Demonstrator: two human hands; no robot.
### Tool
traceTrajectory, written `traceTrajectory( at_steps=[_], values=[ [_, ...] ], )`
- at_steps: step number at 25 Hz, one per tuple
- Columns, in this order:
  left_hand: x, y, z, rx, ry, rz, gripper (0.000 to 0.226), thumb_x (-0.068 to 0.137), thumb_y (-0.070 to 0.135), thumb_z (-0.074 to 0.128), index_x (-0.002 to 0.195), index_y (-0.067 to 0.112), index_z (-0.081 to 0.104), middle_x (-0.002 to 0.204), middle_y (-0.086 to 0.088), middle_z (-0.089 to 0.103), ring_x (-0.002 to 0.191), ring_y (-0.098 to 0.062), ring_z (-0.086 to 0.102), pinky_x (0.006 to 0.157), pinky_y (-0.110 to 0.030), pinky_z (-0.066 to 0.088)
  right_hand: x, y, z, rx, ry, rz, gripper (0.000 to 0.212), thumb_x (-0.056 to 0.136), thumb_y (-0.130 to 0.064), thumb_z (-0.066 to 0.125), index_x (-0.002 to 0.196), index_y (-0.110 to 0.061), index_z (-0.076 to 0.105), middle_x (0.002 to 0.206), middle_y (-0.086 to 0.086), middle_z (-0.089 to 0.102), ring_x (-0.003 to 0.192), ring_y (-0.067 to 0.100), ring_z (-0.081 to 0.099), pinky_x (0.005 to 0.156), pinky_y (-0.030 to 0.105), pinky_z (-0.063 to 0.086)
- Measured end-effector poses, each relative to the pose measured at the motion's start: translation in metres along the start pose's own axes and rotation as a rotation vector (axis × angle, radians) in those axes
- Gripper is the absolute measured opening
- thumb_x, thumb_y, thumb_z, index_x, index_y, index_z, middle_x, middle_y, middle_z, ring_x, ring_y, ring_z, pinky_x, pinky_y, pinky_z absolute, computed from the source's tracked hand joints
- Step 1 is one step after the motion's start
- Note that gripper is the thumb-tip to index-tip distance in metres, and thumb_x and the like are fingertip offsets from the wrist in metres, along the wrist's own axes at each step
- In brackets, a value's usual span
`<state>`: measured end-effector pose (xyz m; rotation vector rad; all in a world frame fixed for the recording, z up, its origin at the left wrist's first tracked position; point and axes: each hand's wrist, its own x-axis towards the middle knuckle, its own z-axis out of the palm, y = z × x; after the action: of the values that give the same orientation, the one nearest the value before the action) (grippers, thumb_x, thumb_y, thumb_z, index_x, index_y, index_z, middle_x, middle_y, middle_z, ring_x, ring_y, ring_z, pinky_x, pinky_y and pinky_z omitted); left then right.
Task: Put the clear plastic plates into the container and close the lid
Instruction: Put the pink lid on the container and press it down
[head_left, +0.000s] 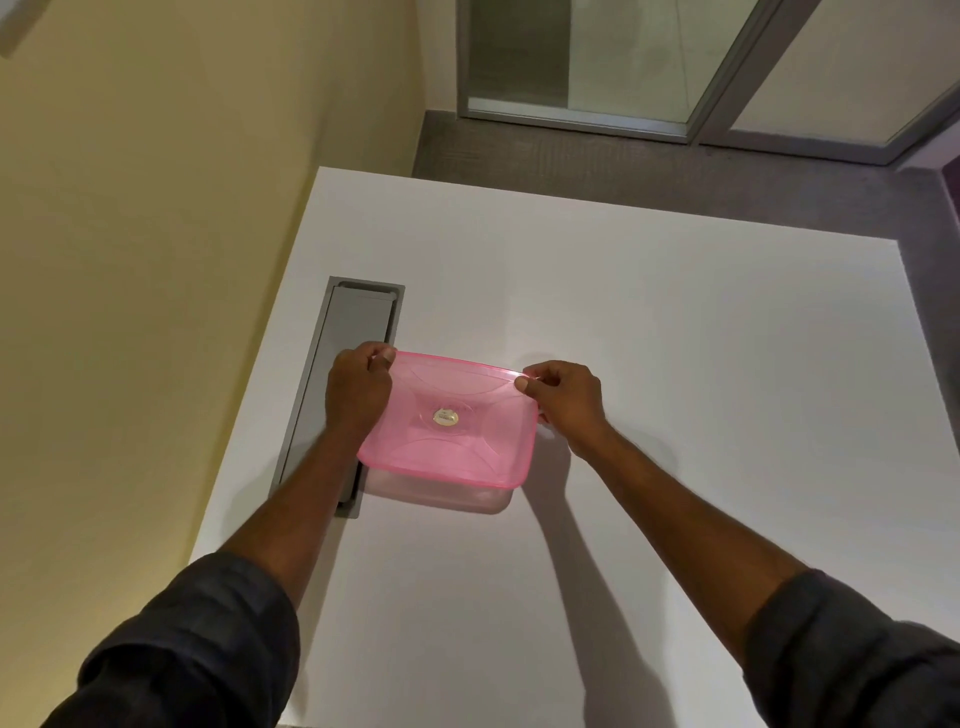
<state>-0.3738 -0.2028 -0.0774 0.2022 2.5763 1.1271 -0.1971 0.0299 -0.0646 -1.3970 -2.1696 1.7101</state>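
While the pink lid (448, 418) lies across the top of the clear container (441, 493), it is held at its two far corners by both hands. The left hand (357, 389) is closed on the far left corner, its thumb pressed on the lid's top edge and its fingers (375, 351) curled over the rim beyond it. The right hand (563, 397) is closed on the far right corner, the rim being pinched between the thumb and the bent fingers. The lid is see-through pink, with curved ridges moulded into it and a small round sticker (445, 417) at its middle. Only the near wall of the container is seen below the lid's near edge, and whether the lid is fully snapped down cannot be told. What lies inside the container cannot be made out through the lid. The container stands on a white surface (675, 338), near its left side, just beside a long grey hatch (353, 322) that is set flush into it; the left forearm is laid across this hatch. Dark sleeves (192, 639) are pushed up on both forearms. A yellow wall (156, 208) is seen at the left, and grey carpet (571, 156) and glass panels (623, 57) beyond the far edge.
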Motion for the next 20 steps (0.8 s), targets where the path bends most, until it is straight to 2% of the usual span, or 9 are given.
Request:
traceTrajectory(
  at_steps=[3,6,9,12,14,18,20],
  values=[
    [0.003,0.000,0.006,-0.003,0.026,-0.027,0.032,0.109,0.027,0.052,0.113,0.010,0.080,0.111,-0.018,0.072,0.101,-0.036,0.068,0.083,-0.036,0.047,0.003,-0.003,-0.002,0.006,-0.020,0.026,0.019,0.082,-0.025,0.091,0.098,-0.017,0.084,0.093,0.004,0.082,0.086,0.029,0.081,0.071,0.045,0.071],
    [0.000,-0.001,0.013,0.020,0.071,-0.050,0.031,0.110,0.024,0.051,0.114,0.008,0.077,0.115,-0.019,0.068,0.104,-0.037,0.067,0.087,-0.040,0.050,0.006,-0.006,-0.002,-0.010,-0.042,0.050,0.018,0.082,-0.025,0.091,0.095,-0.017,0.083,0.093,0.004,0.082,0.081,0.024,0.079,0.070,0.043,0.070],
    [-0.005,-0.002,0.018,0.079,0.120,-0.047,0.029,0.111,0.024,0.048,0.116,0.011,0.073,0.118,-0.017,0.065,0.099,-0.031,0.061,0.084,-0.039,0.045,0.011,-0.009,-0.001,-0.045,-0.049,0.075,0.012,0.083,-0.022,0.091,0.088,-0.013,0.084,0.087,0.005,0.082,0.074,0.020,0.076,0.068,0.040,0.070],
    [-0.008,-0.002,0.019,0.136,0.147,-0.007,0.027,0.110,0.021,0.046,0.114,0.014,0.071,0.115,-0.015,0.063,0.091,-0.023,0.053,0.078,-0.037,0.042,0.015,-0.013,-0.002,-0.006,-0.058,0.159,0.016,0.080,-0.018,0.093,0.085,-0.007,0.083,0.078,0.003,0.080,0.064,0.015,0.074,0.058,0.029,0.065],
    [-0.009,-0.002,0.019,0.160,0.150,0.012,0.027,0.110,0.018,0.045,0.113,0.014,0.072,0.114,-0.015,0.063,0.089,-0.022,0.053,0.076,-0.036,0.042,0.019,-0.017,-0.004,0.024,-0.067,0.225,0.017,0.078,-0.014,0.095,0.085,-0.006,0.083,0.076,0.002,0.080,0.064,0.014,0.075,0.055,0.023,0.061],
    [-0.009,-0.004,0.021,0.153,0.151,0.008,0.027,0.110,0.018,0.045,0.113,0.014,0.072,0.115,-0.013,0.063,0.089,-0.020,0.053,0.077,-0.036,0.043,0.026,-0.020,-0.004,0.061,-0.078,0.294,0.017,0.074,-0.008,0.096,0.084,-0.005,0.083,0.080,0.008,0.083,0.075,0.023,0.080,0.072,0.036,0.069],
    [-0.007,-0.006,0.022,0.141,0.148,0.000,0.028,0.110,0.019,0.045,0.113,0.014,0.073,0.116,-0.012,0.064,0.090,-0.019,0.053,0.078,-0.036,0.043,0.026,-0.021,-0.003,0.082,-0.066,0.300,0.016,0.071,-0.003,0.096,0.081,-0.002,0.083,0.075,0.009,0.082,0.074,0.026,0.081,0.072,0.040,0.070]
  ],
)
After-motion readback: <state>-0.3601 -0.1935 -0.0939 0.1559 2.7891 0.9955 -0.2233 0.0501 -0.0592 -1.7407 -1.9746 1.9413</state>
